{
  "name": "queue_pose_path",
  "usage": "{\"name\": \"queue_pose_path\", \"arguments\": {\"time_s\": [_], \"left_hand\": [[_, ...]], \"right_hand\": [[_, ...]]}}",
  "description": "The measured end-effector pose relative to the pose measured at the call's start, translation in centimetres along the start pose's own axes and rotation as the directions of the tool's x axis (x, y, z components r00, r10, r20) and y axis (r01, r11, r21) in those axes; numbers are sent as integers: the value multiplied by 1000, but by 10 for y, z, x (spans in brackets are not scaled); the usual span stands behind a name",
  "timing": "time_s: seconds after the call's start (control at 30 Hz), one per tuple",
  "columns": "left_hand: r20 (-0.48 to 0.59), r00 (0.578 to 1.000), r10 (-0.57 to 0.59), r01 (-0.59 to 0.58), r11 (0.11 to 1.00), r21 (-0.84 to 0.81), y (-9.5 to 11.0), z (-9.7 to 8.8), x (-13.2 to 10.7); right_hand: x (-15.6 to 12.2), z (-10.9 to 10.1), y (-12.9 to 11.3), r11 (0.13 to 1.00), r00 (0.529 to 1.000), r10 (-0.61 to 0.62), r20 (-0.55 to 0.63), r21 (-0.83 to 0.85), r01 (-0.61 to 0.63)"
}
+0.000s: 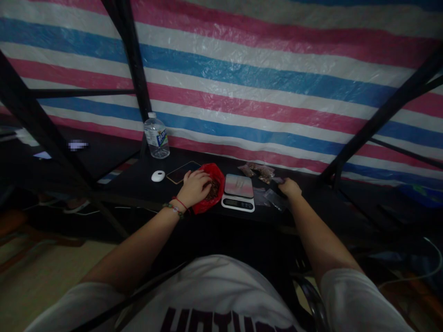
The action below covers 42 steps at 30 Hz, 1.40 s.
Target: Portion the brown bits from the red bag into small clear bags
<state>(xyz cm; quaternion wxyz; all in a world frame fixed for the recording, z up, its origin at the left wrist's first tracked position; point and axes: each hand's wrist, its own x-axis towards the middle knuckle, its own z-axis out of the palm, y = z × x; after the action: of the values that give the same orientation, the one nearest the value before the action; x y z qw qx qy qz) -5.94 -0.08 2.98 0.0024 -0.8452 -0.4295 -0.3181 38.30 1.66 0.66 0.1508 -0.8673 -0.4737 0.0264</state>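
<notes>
My left hand (194,186) reaches into an open red plastic bag (212,184) of small brown pieces on a dark table, fingers curled over the contents. A small digital scale (238,192) with a shiny platform stands just right of the bag. My right hand (290,188) rests on the table to the right of the scale, closed on a small clear plastic pouch (274,197). Several filled clear pouches (258,170) lie behind the scale.
A clear water bottle (156,135) stands at the back left of the table (138,184), with a white mouse (158,175) and a phone (182,171) in front of it. Black metal frame bars (128,55) rise around. A striped tarp (277,78) hangs behind.
</notes>
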Motion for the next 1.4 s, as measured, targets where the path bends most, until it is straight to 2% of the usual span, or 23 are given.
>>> {"name": "queue_pose_path", "arguments": {"time_s": [0.07,0.13,0.17,0.23,0.27,0.37,0.4,0.47,0.5,0.57,0.63,0.67,0.73,0.87,0.97,1.03,1.1,1.23,1.4], "left_hand": [[-40,999,12,-14,999,-49,7,-6,1],[-52,998,38,-44,989,-138,15,-11,2],[-47,998,45,-53,978,-201,20,-13,3],[-24,1000,13,-21,932,-363,29,-16,3],[1,1000,-26,23,888,-460,33,-17,2],[142,978,-153,208,652,-729,43,-20,0],[193,965,-175,259,559,-787,46,-21,0],[262,943,-206,326,415,-849,48,-24,-1],[274,937,-217,339,374,-863,49,-25,-1],[270,939,-213,331,347,-878,48,-28,-1],[255,949,-187,308,364,-879,45,-30,0],[248,953,-176,298,373,-879,43,-31,1],[251,953,-172,300,382,-874,39,-32,2],[321,931,-173,364,400,-841,36,-30,4],[390,915,-102,395,423,-815,40,-26,3],[438,898,-27,404,443,-800,44,-22,1],[466,884,21,397,491,-776,49,-19,-2],[473,877,86,331,606,-723,57,-17,-7],[499,855,138,320,618,-718,65,-20,-11]], "right_hand": [[1,-6,-6,996,998,-38,-53,78,42],[-7,-17,-21,979,976,-122,-180,143,148],[-15,-23,-31,957,946,-180,-271,173,231],[-39,-34,-56,866,829,-307,-468,225,447],[-55,-39,-70,820,784,-344,-517,240,519],[-110,-46,-107,674,719,-428,-547,336,658],[-127,-46,-117,600,685,-468,-559,368,710],[-156,-44,-133,449,587,-562,-583,381,809],[-167,-43,-139,389,535,-607,-587,367,845],[-182,-40,-147,312,455,-683,-571,335,889],[-189,-37,-151,286,420,-744,-520,320,903],[-191,-36,-151,283,417,-762,-495,324,903],[-193,-32,-151,294,442,-765,-469,357,887],[-201,-25,-148,355,575,-693,-434,488,797],[-215,-21,-146,392,663,-701,-262,635,665],[-225,-21,-145,408,691,-707,-148,714,570],[-232,-23,-145,448,701,-709,-69,724,525],[-238,-26,-144,530,688,-725,4,641,555],[-235,-26,-139,538,653,-752,89,655,530]]}}
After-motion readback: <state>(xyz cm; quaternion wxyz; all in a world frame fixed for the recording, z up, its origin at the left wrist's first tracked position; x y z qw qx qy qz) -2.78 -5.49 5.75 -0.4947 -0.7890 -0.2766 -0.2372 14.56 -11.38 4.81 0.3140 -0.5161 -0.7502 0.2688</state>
